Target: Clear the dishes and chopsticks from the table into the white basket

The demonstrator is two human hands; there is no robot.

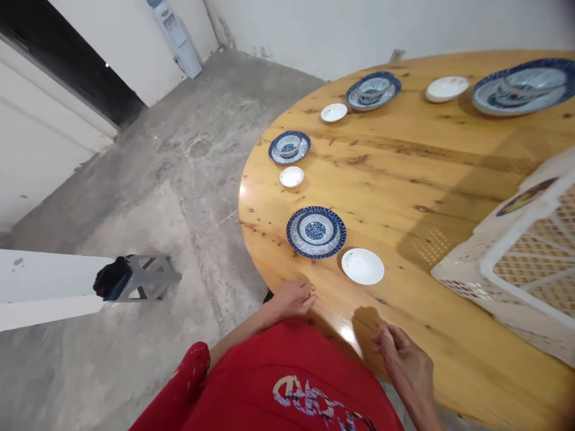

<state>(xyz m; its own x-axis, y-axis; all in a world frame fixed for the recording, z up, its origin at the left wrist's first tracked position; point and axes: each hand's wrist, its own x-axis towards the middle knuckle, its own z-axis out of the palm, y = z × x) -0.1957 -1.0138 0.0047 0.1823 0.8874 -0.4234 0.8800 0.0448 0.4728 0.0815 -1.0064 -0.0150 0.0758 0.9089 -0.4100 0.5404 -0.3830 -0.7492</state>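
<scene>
My left hand (294, 299) is at the near edge of the wooden table (368, 221), its fingers curled in and nothing visible in them. Closest to it is a blue-and-white plate (309, 252) with a patterned bowl (316, 228) on top. A small white dish (363, 266) lies to the right of that plate. Over the table edge on the right, my right hand (406, 362) has its fingers bent together against the thumb, and I see nothing held. Neither hand touches the dishes.
Farther along the rim are several more plates with bowls, like this plate (275, 157), and white dishes (291, 176). A white plastic basket (507, 245) stands on the right. A grey stool (155, 276) and a water dispenser (177, 36) are on the left.
</scene>
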